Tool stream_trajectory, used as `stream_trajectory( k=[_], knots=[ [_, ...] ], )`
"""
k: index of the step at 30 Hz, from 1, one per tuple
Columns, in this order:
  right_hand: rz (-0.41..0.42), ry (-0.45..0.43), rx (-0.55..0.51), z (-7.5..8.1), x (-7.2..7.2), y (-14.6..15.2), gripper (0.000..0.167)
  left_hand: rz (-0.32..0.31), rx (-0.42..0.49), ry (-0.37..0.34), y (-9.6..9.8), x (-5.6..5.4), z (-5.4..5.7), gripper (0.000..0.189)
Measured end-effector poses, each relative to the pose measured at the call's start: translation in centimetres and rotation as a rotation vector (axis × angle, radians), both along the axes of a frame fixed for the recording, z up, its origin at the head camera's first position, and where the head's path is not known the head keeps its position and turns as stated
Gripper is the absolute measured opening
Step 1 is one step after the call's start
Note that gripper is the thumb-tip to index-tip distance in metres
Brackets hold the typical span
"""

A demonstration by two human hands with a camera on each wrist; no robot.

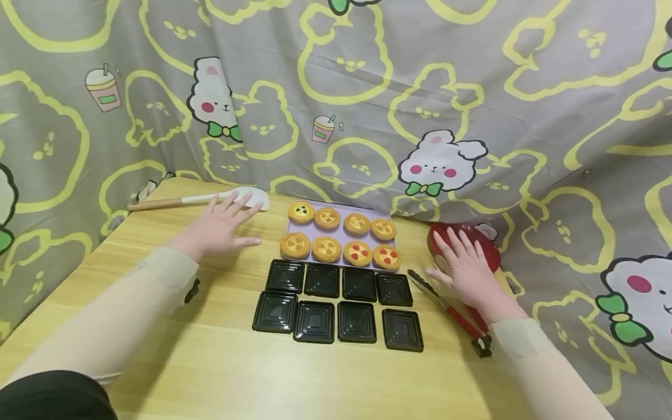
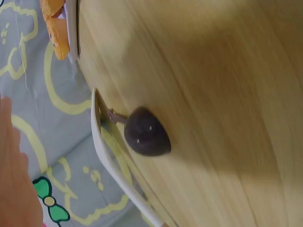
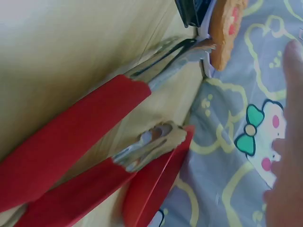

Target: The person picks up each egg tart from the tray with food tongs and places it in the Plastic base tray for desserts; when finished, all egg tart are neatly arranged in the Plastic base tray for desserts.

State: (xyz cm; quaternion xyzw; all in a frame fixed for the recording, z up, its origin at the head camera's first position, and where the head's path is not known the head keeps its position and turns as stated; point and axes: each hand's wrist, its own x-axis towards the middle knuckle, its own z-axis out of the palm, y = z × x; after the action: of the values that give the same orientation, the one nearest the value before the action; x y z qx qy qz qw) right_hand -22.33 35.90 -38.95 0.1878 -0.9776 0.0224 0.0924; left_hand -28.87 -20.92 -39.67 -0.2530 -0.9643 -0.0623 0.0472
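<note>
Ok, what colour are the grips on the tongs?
Both tong grips are red; the right wrist view shows them best.

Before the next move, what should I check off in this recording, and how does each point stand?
1. Left hand free: ok, it holds nothing.
2. Right hand free: ok, it holds nothing.
3. Tongs unheld and open: ok, their jaws stand apart.
4. Spatula in full view: not ok, the left hand hides part of it in the head view.
5. Black trays bare: ok, all eight have nothing in them.
6. Tarts loose on the lilac tray: cannot tell; eight sit in two rows, but no view shows whether they are stuck down.
</note>
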Motion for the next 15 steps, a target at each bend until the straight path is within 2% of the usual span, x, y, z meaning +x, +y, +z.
stream_trajectory(
  k=[4, 7, 11, 15],
  knots=[
    [-0.064, -0.086, -0.036, -0.1, 2.2, 1.4, 0.094, -0.030, 0.008, -0.055, 1.1, -0.6, -1.0, 0.089],
    [-0.115, -0.124, -0.054, -0.3, 3.6, 2.4, 0.099, -0.035, 0.032, -0.125, 1.9, -1.1, -1.6, 0.089],
    [-0.149, -0.139, -0.089, -1.0, 5.0, 3.6, 0.098, -0.037, 0.056, -0.218, 2.7, -1.7, -2.1, 0.089],
    [-0.175, -0.154, -0.097, -1.9, 6.2, 4.4, 0.093, -0.052, 0.052, -0.257, 3.2, -2.2, -2.7, 0.088]
  ],
)
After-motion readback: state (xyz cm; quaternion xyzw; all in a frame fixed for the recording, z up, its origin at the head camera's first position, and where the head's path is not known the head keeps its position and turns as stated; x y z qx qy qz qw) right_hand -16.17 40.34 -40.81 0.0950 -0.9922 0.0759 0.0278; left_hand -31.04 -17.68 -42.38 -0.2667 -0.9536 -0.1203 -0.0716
